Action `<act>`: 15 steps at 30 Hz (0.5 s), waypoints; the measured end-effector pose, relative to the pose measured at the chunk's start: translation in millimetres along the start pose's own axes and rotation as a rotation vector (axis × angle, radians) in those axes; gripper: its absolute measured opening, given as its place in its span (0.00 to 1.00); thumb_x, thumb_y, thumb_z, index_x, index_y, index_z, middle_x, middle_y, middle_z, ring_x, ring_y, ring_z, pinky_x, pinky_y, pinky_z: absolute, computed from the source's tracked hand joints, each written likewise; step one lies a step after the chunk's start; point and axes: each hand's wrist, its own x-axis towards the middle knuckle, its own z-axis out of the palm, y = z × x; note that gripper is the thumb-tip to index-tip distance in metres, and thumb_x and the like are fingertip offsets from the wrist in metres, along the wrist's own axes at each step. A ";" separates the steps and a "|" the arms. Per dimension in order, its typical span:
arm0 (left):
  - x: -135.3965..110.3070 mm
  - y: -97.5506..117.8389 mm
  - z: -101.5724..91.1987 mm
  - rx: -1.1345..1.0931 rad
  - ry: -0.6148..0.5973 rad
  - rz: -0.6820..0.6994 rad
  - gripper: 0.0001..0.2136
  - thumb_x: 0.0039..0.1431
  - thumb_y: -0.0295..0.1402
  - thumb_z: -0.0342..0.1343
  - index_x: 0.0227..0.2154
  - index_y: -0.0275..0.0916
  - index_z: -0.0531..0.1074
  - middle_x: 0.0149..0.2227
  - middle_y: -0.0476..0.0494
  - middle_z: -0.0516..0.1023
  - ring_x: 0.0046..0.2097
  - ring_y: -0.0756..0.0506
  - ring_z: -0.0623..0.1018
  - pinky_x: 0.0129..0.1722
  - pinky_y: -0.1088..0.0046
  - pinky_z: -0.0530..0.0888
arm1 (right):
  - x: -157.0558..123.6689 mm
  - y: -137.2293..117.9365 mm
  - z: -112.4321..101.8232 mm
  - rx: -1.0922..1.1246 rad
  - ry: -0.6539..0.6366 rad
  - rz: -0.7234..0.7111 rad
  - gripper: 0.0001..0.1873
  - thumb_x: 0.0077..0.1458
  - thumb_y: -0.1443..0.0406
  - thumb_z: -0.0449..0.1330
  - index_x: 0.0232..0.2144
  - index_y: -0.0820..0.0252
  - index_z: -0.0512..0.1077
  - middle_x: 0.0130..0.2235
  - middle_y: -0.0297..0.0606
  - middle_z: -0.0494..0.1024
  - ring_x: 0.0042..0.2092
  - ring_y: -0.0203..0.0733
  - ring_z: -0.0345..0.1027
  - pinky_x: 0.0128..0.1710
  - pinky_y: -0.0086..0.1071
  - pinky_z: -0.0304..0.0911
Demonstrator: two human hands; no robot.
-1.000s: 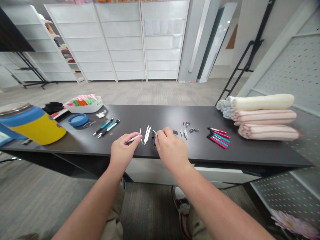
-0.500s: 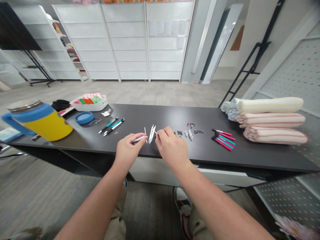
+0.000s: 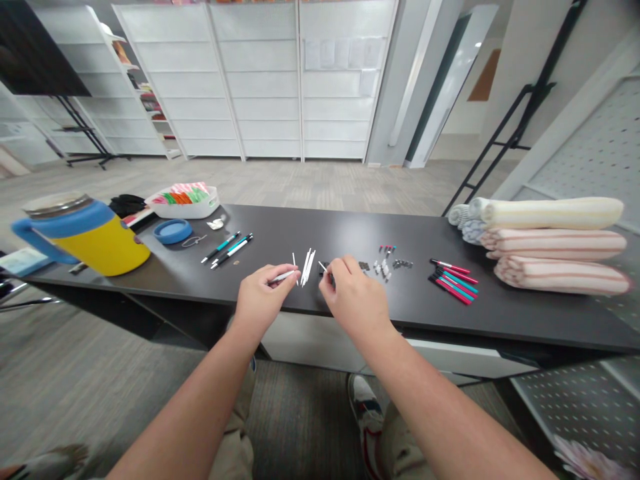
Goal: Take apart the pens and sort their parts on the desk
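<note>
My left hand (image 3: 263, 297) is closed on a thin white pen tube (image 3: 283, 276) that points right, just above the front of the black table (image 3: 310, 233). My right hand (image 3: 353, 293) pinches a small white-tipped piece (image 3: 323, 267) a little to the right of it. Between and behind the hands lie several loose white tubes (image 3: 306, 259). Small black and grey pen parts (image 3: 387, 265) are scattered right of my right hand. Finished pens lie on both sides: teal and black ones (image 3: 227, 247) at the left, pink and teal ones (image 3: 453, 276) at the right.
A yellow jug with a blue handle (image 3: 80, 233) stands at the table's left end. Behind it are a blue ring-shaped lid (image 3: 173, 231) and a white tray of coloured items (image 3: 184, 200). Rolled striped towels (image 3: 550, 243) are stacked at the right end. White shelving lines the far wall.
My head has turned slightly, so the scene shifts right and up. Both hands hold the same pieces; the right hand's piece sits a little farther from the left hand's tube.
</note>
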 end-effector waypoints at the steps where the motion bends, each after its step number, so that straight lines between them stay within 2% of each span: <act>1: 0.0 -0.3 0.1 0.004 0.000 0.004 0.11 0.61 0.43 0.63 0.40 0.44 0.85 0.42 0.46 0.86 0.44 0.43 0.83 0.44 0.71 0.78 | 0.3 0.1 0.8 -0.013 -0.005 -0.008 0.10 0.69 0.63 0.51 0.36 0.56 0.70 0.39 0.36 0.76 0.29 0.36 0.67 0.27 0.34 0.48; 11: 0.3 -1.7 0.3 0.031 0.008 0.013 0.11 0.61 0.44 0.63 0.40 0.45 0.85 0.41 0.46 0.86 0.43 0.43 0.83 0.44 0.70 0.77 | 5.1 -7.9 8.0 -0.015 -0.171 -0.109 0.10 0.71 0.65 0.50 0.43 0.56 0.72 0.44 0.39 0.76 0.34 0.39 0.72 0.29 0.34 0.52; 15: 0.1 -1.9 -0.5 0.017 0.010 0.001 0.12 0.61 0.44 0.64 0.40 0.44 0.85 0.42 0.46 0.86 0.44 0.42 0.83 0.44 0.70 0.77 | 3.1 -6.8 8.3 0.001 -0.196 -0.098 0.11 0.71 0.66 0.51 0.46 0.55 0.73 0.46 0.39 0.76 0.35 0.39 0.72 0.30 0.35 0.54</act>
